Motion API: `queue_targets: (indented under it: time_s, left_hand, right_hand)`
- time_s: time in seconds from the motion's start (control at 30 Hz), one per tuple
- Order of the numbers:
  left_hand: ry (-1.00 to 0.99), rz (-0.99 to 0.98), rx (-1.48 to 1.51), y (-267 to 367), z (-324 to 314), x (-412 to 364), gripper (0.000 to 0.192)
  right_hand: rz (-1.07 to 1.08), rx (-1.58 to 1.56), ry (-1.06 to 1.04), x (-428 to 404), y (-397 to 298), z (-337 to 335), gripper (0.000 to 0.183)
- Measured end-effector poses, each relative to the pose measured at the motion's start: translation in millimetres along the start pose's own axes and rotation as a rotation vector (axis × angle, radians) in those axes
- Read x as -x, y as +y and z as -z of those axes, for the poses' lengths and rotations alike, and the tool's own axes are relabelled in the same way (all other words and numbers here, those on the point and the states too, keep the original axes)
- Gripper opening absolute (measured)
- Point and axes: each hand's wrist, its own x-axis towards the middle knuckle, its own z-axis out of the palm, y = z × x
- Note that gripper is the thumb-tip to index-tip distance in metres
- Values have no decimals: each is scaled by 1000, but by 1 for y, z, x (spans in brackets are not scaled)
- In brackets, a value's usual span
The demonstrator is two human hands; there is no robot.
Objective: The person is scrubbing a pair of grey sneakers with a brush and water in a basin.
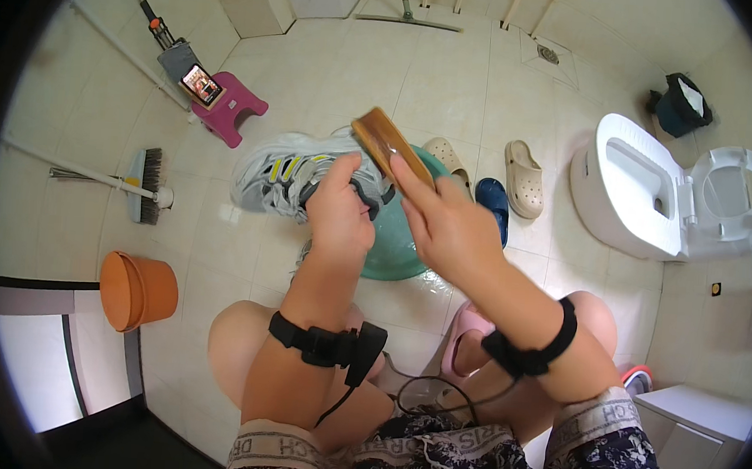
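A grey and white sneaker with yellow stripes is held up by my left hand, which grips it near the collar. My right hand grips a wooden scrubbing brush, index finger laid along its back. The brush lies close to the shoe's right end; its bristles are hidden, and I cannot tell whether they touch the shoe. Beneath both hands stands a green plastic basin, partly covered by the shoe and hands. Part of another shoe shows behind my left wrist. Wet floor shines by the basin.
Beige clogs and a blue slipper lie right of the basin. A pink stool with a phone stands upper left, an orange bucket at left, a squat toilet at right. A cable hangs between my forearms.
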Motion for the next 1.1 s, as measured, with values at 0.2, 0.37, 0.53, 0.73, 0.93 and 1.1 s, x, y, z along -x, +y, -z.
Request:
queue_targets:
  time_s: [0.2, 0.37, 0.53, 0.73, 0.93, 1.1]
  left_hand:
    - [42, -86, -11, 3, 7, -7, 23]
    - [51, -38, -34, 4, 6, -3, 8]
    - [117, 58, 12, 13, -5, -4, 15]
    - [11, 153, 90, 21, 12, -17, 20]
    - [77, 174, 194, 38, -2, -9, 23]
    - [-64, 312, 237, 16, 16, -18, 16]
  right_hand:
    - [-100, 6, 68, -27, 21, 6, 41]
    - [-33, -33, -107, -2, -9, -3, 43]
    - [-70, -62, 95, -31, 20, 2, 48]
    - [-8, -27, -6, -9, 3, -10, 48]
    - [-12, -106, 125, -18, 15, -10, 50]
    - [-8, -116, 71, -3, -5, -18, 54]
